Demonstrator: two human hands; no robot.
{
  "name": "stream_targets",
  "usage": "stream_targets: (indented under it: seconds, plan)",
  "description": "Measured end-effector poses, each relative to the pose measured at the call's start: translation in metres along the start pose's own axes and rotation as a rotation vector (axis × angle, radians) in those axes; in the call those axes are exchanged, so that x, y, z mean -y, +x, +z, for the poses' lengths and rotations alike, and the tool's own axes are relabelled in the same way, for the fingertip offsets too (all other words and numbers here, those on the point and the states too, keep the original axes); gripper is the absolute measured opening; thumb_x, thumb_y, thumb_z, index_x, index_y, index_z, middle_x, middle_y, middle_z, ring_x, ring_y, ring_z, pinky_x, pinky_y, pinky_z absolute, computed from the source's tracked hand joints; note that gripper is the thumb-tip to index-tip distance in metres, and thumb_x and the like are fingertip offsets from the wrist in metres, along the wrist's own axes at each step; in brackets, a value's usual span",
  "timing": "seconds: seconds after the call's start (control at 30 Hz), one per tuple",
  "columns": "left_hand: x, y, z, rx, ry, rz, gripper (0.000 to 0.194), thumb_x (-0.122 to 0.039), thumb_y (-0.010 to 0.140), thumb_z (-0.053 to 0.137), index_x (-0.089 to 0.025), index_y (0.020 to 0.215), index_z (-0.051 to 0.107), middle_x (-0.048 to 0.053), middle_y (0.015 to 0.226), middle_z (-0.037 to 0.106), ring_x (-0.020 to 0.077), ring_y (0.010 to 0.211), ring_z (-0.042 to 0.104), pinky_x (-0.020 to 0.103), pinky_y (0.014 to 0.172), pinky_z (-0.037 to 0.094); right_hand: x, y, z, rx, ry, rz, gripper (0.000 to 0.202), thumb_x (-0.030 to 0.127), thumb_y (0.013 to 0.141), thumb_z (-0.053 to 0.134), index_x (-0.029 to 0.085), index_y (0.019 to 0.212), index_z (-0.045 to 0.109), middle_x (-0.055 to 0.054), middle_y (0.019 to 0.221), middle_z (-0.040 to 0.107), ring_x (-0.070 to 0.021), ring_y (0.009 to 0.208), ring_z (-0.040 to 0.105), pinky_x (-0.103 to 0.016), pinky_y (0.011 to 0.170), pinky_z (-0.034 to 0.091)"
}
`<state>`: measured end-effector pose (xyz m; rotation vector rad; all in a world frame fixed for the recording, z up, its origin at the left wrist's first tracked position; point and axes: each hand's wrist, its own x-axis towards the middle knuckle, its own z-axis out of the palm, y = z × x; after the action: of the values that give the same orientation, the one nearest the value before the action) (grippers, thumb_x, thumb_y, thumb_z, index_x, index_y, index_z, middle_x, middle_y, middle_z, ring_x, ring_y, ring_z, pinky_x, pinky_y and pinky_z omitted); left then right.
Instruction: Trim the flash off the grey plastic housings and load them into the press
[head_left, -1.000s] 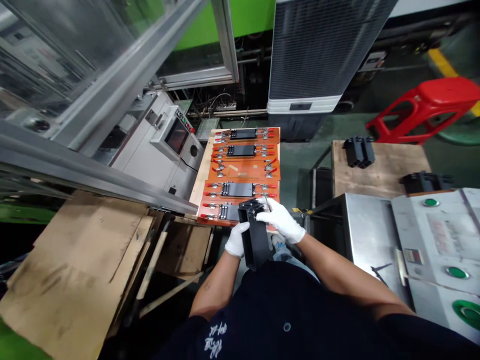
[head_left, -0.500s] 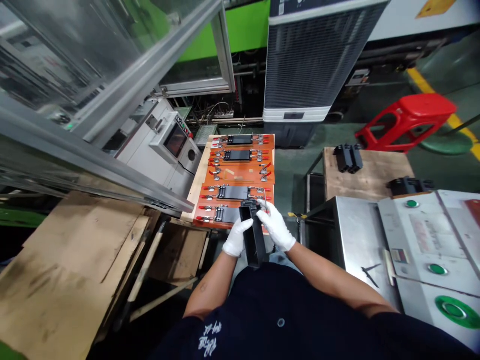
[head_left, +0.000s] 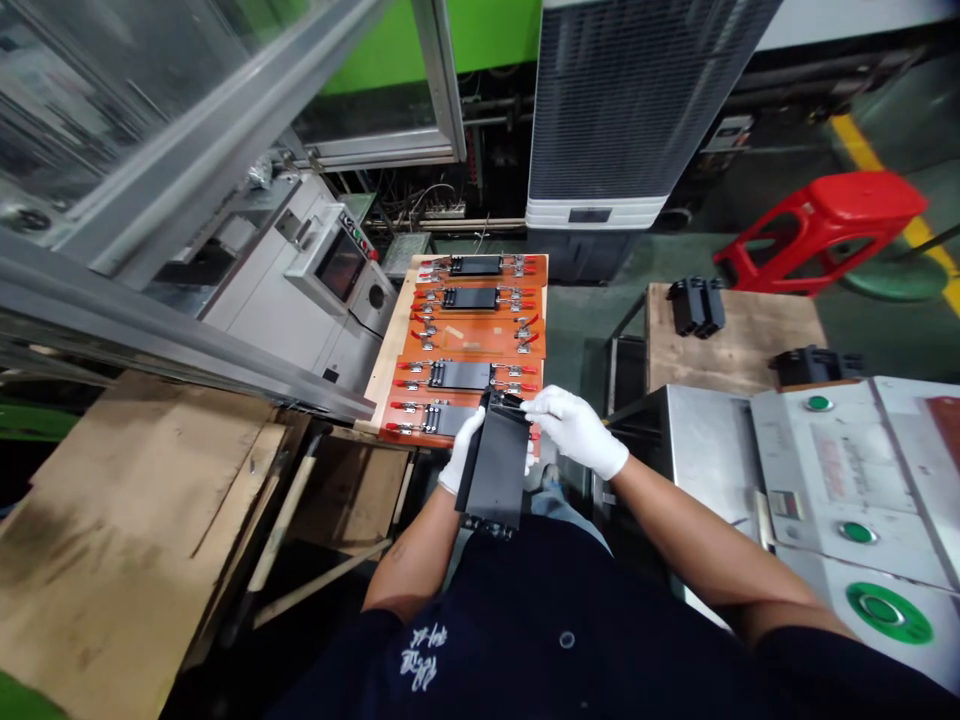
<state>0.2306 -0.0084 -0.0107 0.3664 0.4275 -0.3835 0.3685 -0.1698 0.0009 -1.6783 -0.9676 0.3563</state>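
Note:
A long black plastic housing [head_left: 495, 460] is held in front of my chest, its broad flat side facing up. My left hand [head_left: 461, 458], in a white glove, wraps around its left side, and fingertips show beyond its right edge. My gloved right hand [head_left: 581, 430] is at the far right corner of the housing, thumb and fingers pinched together. What lies between those fingertips is too small to make out. Beyond the hands, orange fixture boards [head_left: 472, 338] carry red-handled toggle clamps [head_left: 529, 335]. Several dark rectangular parts [head_left: 461, 375] sit between the clamps.
To the right, a wooden-topped table [head_left: 757, 340] bears black housings [head_left: 696, 307]. Nearer stands a metal machine panel with green buttons [head_left: 859, 532]. A red stool [head_left: 862, 200] and a tall grey cooler [head_left: 600, 120] are farther back. Cardboard [head_left: 127, 520] lies at left, below a metal frame.
The housing has turned from showing its open hollow side to showing its flat face. My right hand has shifted slightly right, with only its fingertips at the corner. The view has shifted slightly.

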Motion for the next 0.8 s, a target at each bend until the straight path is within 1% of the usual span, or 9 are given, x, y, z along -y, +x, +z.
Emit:
stream_targets:
  seconds: [0.1,0.17,0.23,0.33,0.43,0.5,0.67,0.8]
  plan:
    - [0.003,-0.003,0.007,-0.025,0.007,-0.031,0.075,-0.076,0.087,0.047,-0.01,0.114,0.07,0.015,0.097,0.074,0.0281,0.081,0.069,0.04,0.079,0.052,0.0,0.001,0.002,-0.001,0.001,-0.066,0.022,0.032,0.095,0.059,0.025,0.088,0.079,-0.008,0.088,0.069,-0.0228,0.085,0.066,-0.044,0.084,0.057]
    - [0.003,-0.005,0.013,-0.062,0.006,-0.012,0.07,-0.074,0.088,0.048,-0.012,0.114,0.07,0.014,0.098,0.074,0.0277,0.081,0.069,0.04,0.078,0.052,-0.001,0.003,0.004,0.003,0.006,-0.083,0.024,0.035,0.096,0.058,0.025,0.085,0.077,-0.008,0.087,0.068,-0.0228,0.084,0.066,-0.044,0.083,0.057]
    - [0.002,-0.007,0.014,-0.079,0.004,0.011,0.065,-0.07,0.089,0.052,-0.013,0.115,0.07,0.015,0.099,0.074,0.0282,0.082,0.069,0.041,0.078,0.052,-0.001,0.005,0.007,0.018,0.007,-0.076,0.026,0.039,0.096,0.058,0.026,0.081,0.075,-0.008,0.087,0.068,-0.0231,0.083,0.065,-0.044,0.082,0.057]
    - [-0.002,-0.008,0.008,-0.066,-0.026,0.005,0.06,-0.065,0.087,0.058,-0.012,0.113,0.07,0.014,0.1,0.075,0.0273,0.082,0.069,0.041,0.081,0.053,0.001,0.009,0.016,0.003,0.003,-0.048,0.029,0.041,0.096,0.057,0.026,0.076,0.072,-0.007,0.082,0.066,-0.0232,0.08,0.063,-0.044,0.081,0.056]
    - [-0.007,-0.011,0.0,-0.046,-0.027,-0.01,0.06,-0.063,0.083,0.062,-0.01,0.109,0.07,0.015,0.095,0.076,0.0287,0.081,0.071,0.043,0.085,0.054,0.004,0.012,0.027,-0.079,-0.002,-0.025,0.03,0.039,0.096,0.055,0.025,0.073,0.068,-0.007,0.082,0.064,-0.0226,0.078,0.061,-0.043,0.08,0.055]
    - [-0.01,-0.013,-0.002,-0.043,-0.019,-0.003,0.059,-0.063,0.082,0.064,-0.01,0.106,0.072,0.016,0.093,0.077,0.0305,0.08,0.071,0.044,0.086,0.054,0.006,0.014,0.035,-0.116,-0.011,-0.004,0.029,0.039,0.096,0.055,0.025,0.073,0.066,-0.007,0.083,0.064,-0.0231,0.081,0.061,-0.043,0.082,0.054]
    - [-0.014,-0.019,0.003,-0.064,-0.035,0.047,0.052,-0.059,0.089,0.059,-0.011,0.102,0.074,0.016,0.094,0.078,0.03,0.08,0.073,0.043,0.083,0.056,0.006,0.019,0.045,-0.152,-0.004,0.012,0.03,0.038,0.095,0.056,0.025,0.069,0.061,-0.007,0.082,0.062,-0.0238,0.083,0.062,-0.044,0.084,0.053]
    - [-0.015,-0.019,0.005,-0.123,-0.085,0.089,0.044,-0.052,0.087,0.066,-0.01,0.095,0.073,0.015,0.086,0.077,0.0309,0.081,0.075,0.043,0.085,0.057,0.004,0.02,0.048,-0.191,-0.018,-0.031,0.029,0.033,0.095,0.056,0.024,0.069,0.061,-0.007,0.082,0.062,-0.0234,0.08,0.061,-0.044,0.081,0.053]
